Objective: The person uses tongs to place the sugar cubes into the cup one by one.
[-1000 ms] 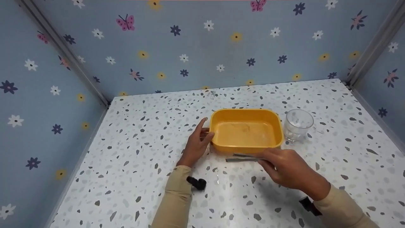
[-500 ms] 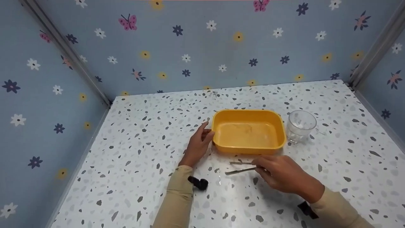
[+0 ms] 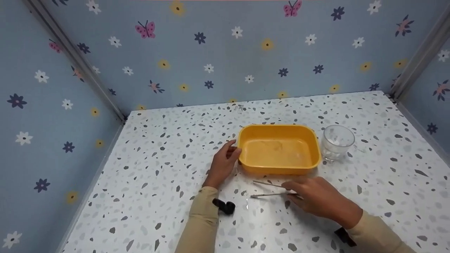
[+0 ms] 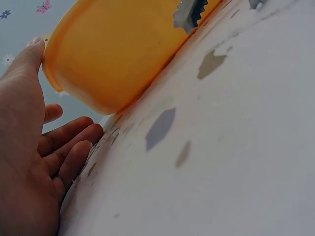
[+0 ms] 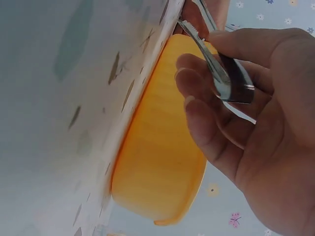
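In the head view, a yellow plastic tub [image 3: 279, 170] stands upright on the speckled table. My left hand [image 3: 221, 165] is at its left end, the thumb touching the rim and the other fingers loosely bent below, as the left wrist view shows. My right hand [image 3: 318, 197] holds metal tongs [image 3: 270, 195] in front of the tub, gripping them near the bend. Their two arms are spread, with nothing between the serrated tips [image 4: 189, 15], which point left. In the right wrist view, thumb and fingers pinch the tongs [image 5: 214, 69] from both sides.
A clear glass mug [image 3: 338, 143] stands just right of the tub, its handle pointing right. A thin bright streak [image 3: 247, 203] shows on the table [image 3: 168, 147] below the tong tips. Flower-patterned walls [image 3: 232, 52] enclose the table at the back and both sides.
The tongs' arms have spread apart from nearly together, and my right hand has drawn them away from the tub's front wall, toward me. My left hand stays at the tub.
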A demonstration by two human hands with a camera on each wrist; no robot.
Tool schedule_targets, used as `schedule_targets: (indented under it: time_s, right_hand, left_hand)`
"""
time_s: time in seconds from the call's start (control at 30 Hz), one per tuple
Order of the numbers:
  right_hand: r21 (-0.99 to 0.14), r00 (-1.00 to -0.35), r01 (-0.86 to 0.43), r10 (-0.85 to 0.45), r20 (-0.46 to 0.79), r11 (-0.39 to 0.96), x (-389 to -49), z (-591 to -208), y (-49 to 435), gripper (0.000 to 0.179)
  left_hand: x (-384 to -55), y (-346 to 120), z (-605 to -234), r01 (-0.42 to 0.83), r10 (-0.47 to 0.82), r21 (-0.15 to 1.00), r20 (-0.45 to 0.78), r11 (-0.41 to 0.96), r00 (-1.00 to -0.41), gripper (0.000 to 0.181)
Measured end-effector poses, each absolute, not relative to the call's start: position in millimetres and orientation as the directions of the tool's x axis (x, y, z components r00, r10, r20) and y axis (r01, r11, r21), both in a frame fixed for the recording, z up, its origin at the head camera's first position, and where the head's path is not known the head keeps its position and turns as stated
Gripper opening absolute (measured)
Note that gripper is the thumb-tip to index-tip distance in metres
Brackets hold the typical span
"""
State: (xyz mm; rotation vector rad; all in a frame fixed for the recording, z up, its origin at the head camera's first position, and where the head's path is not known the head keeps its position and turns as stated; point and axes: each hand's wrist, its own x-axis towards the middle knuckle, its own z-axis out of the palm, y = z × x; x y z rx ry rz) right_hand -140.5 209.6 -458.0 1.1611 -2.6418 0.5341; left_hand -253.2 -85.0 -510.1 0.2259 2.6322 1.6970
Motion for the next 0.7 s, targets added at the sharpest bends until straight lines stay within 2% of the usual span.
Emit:
schedule_targets:
  time_s: [0.2,0.4,0.7]
  right_hand:
    - [-0.257,-0.682,-0.731,-0.670,0.294,0.632,-140.9,-460.6,204.7,0.017]
    - [-0.299,-0.719,-0.693,-0.661,0.216,0.656,-137.5,-460.6,207.6,0.021]
    - [-0.320,-0.729,-0.676,-0.667,0.155,0.664,-141.9,-462.7,199.0,0.022]
  left_hand:
    - [-252.0,-88.4,-506.7,0.167,0.108,0.907,0.136,0.388,-0.985,0.055]
    - [-251.2,-81.5,-501.8,0.193,0.133,0.903,0.152,0.385,-0.979,0.061]
    - [-249.0,-87.4,-494.8,0.198,0.110,0.884,0.167,0.423,-0.980,0.057]
